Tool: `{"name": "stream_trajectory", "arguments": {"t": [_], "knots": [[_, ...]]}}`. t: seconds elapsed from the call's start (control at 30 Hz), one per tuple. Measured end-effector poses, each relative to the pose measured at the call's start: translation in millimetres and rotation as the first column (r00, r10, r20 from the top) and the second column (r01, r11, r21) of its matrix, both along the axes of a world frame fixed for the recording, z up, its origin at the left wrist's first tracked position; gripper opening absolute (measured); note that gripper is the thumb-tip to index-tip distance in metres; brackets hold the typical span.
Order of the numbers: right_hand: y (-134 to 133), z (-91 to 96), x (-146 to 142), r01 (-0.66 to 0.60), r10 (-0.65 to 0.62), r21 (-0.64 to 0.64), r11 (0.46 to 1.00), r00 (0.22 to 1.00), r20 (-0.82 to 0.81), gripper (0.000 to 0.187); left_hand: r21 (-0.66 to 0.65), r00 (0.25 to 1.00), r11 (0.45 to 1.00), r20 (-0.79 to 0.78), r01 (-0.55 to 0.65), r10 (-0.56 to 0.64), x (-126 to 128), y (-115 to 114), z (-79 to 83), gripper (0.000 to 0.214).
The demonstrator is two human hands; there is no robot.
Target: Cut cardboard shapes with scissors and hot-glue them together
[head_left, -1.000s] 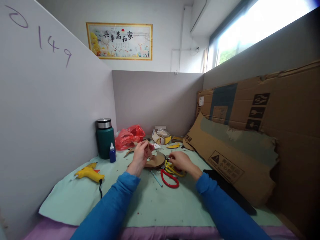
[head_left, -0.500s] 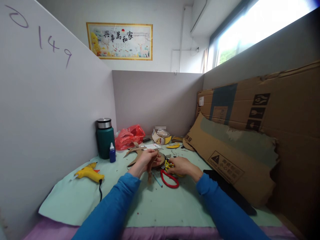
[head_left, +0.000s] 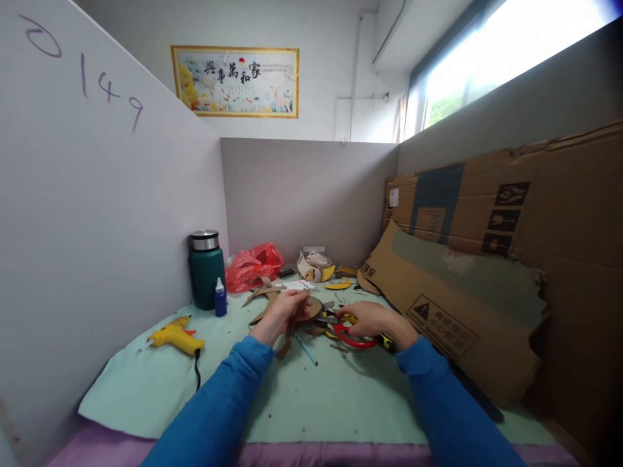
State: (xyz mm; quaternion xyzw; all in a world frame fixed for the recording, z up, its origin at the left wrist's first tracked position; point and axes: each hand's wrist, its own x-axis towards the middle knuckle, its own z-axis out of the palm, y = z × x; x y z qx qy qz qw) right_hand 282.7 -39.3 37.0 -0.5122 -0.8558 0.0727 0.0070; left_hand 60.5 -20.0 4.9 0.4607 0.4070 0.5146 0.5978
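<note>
My left hand [head_left: 287, 312] is closed on a thin brown cardboard strip [head_left: 284, 347], which hangs down below the fingers. My right hand [head_left: 370, 319] grips the scissors by their red handles [head_left: 359, 342], and the blades point left toward my left hand. A yellow-and-black object [head_left: 387, 343] shows just under my right wrist; its kind is unclear. A round cardboard piece [head_left: 315, 309] lies behind the left fingers, partly hidden. On the mat in front, a light-blue pencil-like stick [head_left: 307, 350] rests below the left hand.
A yellow glue gun [head_left: 175, 337] lies at left, near a green bottle [head_left: 207, 272] and a small blue bottle [head_left: 220, 299]. A red plastic bag [head_left: 256, 267] and cardboard scraps [head_left: 267, 305] sit farther back. Large cardboard sheets [head_left: 448, 305] lean along the right.
My right hand has picked up the red-handled scissors and moved right with them. My left hand stays nearly in place, with the cardboard strip turned slightly.
</note>
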Motion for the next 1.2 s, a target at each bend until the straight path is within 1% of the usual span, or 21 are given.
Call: {"name": "stream_trajectory", "arguments": {"t": [0.07,0.13,0.2,0.23,0.3,0.33,0.4,0.47,0.5,0.6,0.67,0.83,1.0,1.2], "knots": [[3.4,7.2,24.6,0.061,-0.066,-0.076,0.995,0.996,-0.057,0.053,0.009,1.000,1.000,0.001,0.002,-0.002,-1.8,1.9,-0.3,0.015],[5.5,13.3,47.5,0.094,-0.099,-0.067,0.993,0.992,-0.081,0.047,0.030,1.000,1.000,-0.007,-0.007,0.007,-3.8,4.7,-1.2,0.016],[5.1,17.9,60.7,0.107,-0.110,-0.023,0.994,0.973,-0.203,0.046,0.060,1.000,0.998,-0.015,-0.021,0.022,-5.5,7.5,-2.1,0.016],[4.0,19.4,62.0,0.123,-0.117,0.004,0.992,0.958,-0.263,0.051,0.077,0.999,0.997,-0.016,-0.027,0.029,-6.2,8.6,-2.3,0.015],[1.0,19.6,53.6,0.106,-0.080,0.045,0.993,0.913,-0.401,0.066,0.107,0.999,0.994,-0.014,-0.034,0.036,-7.3,9.8,-1.7,0.014],[-0.5,18.2,44.9,0.070,-0.030,0.067,0.995,0.882,-0.471,0.071,0.123,0.999,0.992,-0.012,-0.037,0.039,-7.7,9.8,-0.8,0.014],[-3.0,12.4,23.3,0.028,0.023,0.086,0.996,0.841,-0.540,0.073,0.153,0.999,0.987,-0.008,-0.039,0.041,-8.4,8.7,1.8,0.016],[-4.3,4.1,2.9,-0.010,0.068,0.111,0.994,0.842,-0.535,0.067,0.182,0.999,0.982,-0.006,-0.042,0.044,-9.0,6.7,5.1,0.019],[-4.4,-0.3,-4.9,-0.021,0.094,0.143,0.989,0.844,-0.529,0.063,0.195,0.999,0.980,-0.006,-0.042,0.044,-9.1,5.5,6.6,0.021],[-2.5,-11.2,-16.5,0.020,0.119,0.255,0.967,0.845,-0.520,0.057,0.230,0.999,0.973,-0.006,-0.033,0.035,-8.8,2.1,10.2,0.022],[-0.1,-15.4,-17.3,0.019,0.142,0.294,0.956,0.844,-0.518,0.056,0.243,1.000,0.970,-0.006,-0.022,0.024,-7.8,0.2,11.6,0.020],[4.9,-20.1,-16.8,-0.022,0.193,0.321,0.947,0.836,-0.514,0.054,0.263,0.999,0.965,-0.044,0.002,0.010,-5.2,-3.0,12.7,0.019],[6.4,-23.3,-19.6,-0.013,0.198,0.333,0.943,0.827,-0.526,0.052,0.293,0.993,0.956,-0.116,0.005,0.030,-5.8,-1.5,10.0,0.017],[6.8,-23.4,-18.7,-0.011,0.202,0.356,0.934,0.839,-0.506,0.043,0.325,0.992,0.945,-0.127,0.023,0.020,-7.4,1.5,7.1,0.018]]}}
